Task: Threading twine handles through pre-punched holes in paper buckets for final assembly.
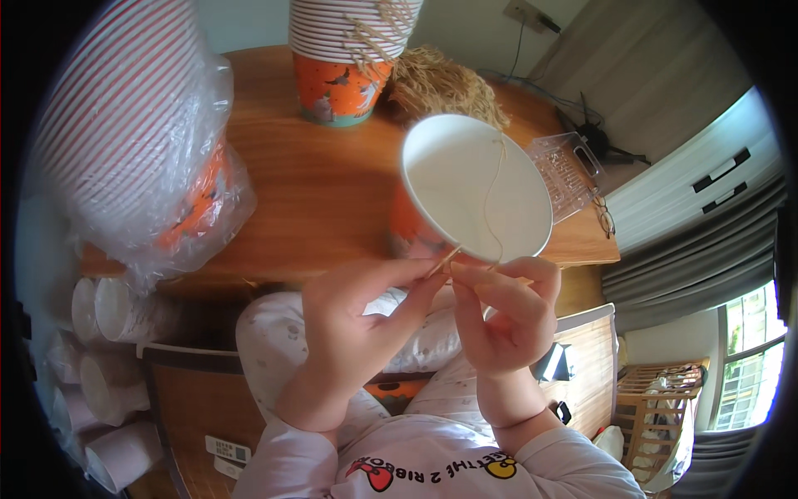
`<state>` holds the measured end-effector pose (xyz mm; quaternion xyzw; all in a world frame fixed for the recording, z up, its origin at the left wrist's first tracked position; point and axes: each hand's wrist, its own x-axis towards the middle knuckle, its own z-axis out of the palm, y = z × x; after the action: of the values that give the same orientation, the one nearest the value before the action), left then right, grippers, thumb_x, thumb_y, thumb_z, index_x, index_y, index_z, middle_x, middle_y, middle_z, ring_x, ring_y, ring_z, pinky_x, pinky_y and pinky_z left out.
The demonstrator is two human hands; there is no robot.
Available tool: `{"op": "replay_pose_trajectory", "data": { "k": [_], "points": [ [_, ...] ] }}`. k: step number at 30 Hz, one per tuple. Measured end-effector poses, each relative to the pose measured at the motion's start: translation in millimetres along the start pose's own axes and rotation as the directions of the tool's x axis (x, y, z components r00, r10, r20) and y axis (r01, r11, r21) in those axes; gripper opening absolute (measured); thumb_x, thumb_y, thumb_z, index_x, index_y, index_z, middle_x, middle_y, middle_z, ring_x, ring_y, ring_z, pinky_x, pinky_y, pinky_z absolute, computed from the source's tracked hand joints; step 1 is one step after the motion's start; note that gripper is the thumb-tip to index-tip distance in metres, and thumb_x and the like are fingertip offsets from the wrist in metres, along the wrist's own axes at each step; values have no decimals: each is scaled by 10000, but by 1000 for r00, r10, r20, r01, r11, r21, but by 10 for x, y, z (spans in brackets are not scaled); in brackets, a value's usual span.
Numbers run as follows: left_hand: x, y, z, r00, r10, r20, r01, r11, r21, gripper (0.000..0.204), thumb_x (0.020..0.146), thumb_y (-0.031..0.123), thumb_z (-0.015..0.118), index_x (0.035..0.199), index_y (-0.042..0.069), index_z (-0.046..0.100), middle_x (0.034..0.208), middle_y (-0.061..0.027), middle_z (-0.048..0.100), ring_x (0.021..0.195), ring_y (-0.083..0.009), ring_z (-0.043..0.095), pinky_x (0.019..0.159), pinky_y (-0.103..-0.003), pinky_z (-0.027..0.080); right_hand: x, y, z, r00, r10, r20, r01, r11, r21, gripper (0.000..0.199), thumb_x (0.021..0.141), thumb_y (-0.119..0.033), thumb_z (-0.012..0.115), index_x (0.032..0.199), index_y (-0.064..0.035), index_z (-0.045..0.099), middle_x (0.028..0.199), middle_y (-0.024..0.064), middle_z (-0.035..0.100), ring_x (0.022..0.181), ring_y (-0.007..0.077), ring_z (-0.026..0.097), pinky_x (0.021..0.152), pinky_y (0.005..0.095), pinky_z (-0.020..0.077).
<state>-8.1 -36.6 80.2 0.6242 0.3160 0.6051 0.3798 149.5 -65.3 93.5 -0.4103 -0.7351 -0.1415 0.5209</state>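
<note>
A paper bucket (440,179), white inside and orange outside, leans on its side at the table's front edge with its mouth facing me. A thin tan cord (490,218) runs from a point on the bucket's far rim across the opening to my hands. Just below the near rim, my left hand (362,312) pinches the cord, a short end of it sticking up past the fingertips. My right hand (509,320) is closed at the fingertips on the cord too, nearly touching the left. Where the fingers meet, the cord is partly hidden.
A tall stack of buckets in clear plastic (195,187) stands at the left, another bucket stack (341,87) at the back. Beside it lies a heap of tan cords (445,83). A clear plastic holder (567,175) and glasses (604,218) are at the right. More white buckets (125,453) lie at lower left.
</note>
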Motion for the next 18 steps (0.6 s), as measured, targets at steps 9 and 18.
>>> {"op": "replay_pose_trajectory", "data": {
  "k": [9,18],
  "points": [
    [41,-20,-33,978,204,-51,-194,969,150,200,715,-10,778,901,48,736,845,-91,739,700,-234,703,615,-308,522,115,-2,5,999,-12,48,14,999,-38,376,691,-1,824,968,-142,614,970,-41,751,847,154,540,773,280,385],
    [59,-22,8,994,94,-61,-92,995,26,162,741,2,762,893,39,719,797,-76,720,681,-221,688,620,-303,520,110,-8,-16,996,83,-28,-79,991,107,366,699,-3,815,975,-136,616,1000,-28,752,859,149,571,799,283,366]
  ]
}}
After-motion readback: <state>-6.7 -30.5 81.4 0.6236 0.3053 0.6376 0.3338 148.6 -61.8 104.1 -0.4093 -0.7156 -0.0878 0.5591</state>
